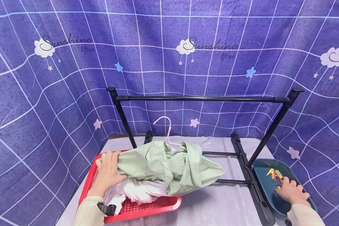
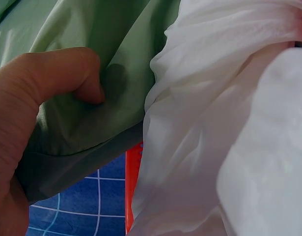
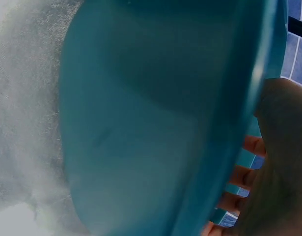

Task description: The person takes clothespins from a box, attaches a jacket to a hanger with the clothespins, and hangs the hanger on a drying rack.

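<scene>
Head view has your left hand holding the near-left end of the green garment, the thumb bent down onto the cloth. Your right hand is down in the blue tub by the clips; whether its fingers have closed on one, you cannot tell from here. The step looks like picking out a clip, so take just one, by its handle ends, and lift it clear of the others. Keep your left grip light but steady; a tug could well drag the hanger askew.

The garment lies across the red basket and the white cloth, its right end reaching past the basket over the bottom bars of the black rack. It is pale green, thin-looking and softly creased, with a seam near its edge and the hanger's pink hook standing up from its opening.
</scene>
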Action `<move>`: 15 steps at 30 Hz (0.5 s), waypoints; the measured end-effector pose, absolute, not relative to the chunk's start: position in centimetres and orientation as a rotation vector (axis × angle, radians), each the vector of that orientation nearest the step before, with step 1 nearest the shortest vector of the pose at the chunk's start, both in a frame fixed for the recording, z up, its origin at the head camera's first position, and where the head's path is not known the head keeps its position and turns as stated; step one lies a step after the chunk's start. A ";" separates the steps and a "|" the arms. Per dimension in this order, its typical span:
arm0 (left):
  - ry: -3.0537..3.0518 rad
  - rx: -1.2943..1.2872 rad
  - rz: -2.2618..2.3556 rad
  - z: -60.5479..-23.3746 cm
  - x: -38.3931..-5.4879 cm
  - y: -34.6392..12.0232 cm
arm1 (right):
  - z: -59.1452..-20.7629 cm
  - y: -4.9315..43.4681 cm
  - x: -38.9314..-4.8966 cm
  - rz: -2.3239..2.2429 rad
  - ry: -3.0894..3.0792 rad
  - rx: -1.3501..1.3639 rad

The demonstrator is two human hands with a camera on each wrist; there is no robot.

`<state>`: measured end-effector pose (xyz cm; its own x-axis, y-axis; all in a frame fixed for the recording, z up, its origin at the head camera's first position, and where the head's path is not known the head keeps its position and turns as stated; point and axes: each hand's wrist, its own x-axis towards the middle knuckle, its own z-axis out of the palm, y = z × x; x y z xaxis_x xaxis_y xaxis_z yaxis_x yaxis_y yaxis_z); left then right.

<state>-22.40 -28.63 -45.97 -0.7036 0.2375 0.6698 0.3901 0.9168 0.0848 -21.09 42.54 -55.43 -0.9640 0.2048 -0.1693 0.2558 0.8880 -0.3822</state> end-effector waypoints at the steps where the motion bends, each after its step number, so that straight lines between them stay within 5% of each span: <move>1: -2.380 -0.444 -0.286 -46.0 -22.4 -28.6 | -55.5 42.6 -21.1 -0.621 2.928 0.362; 15: -2.372 -0.444 -0.272 -46.1 -22.5 -28.6 | -56.1 42.9 -20.9 -0.589 2.888 0.348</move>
<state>-22.49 -28.65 -46.14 -0.6975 0.2407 0.6749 0.3873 0.9191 0.0725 -20.90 42.86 -56.12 -0.9578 0.1919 -0.2142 0.2604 0.8946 -0.3632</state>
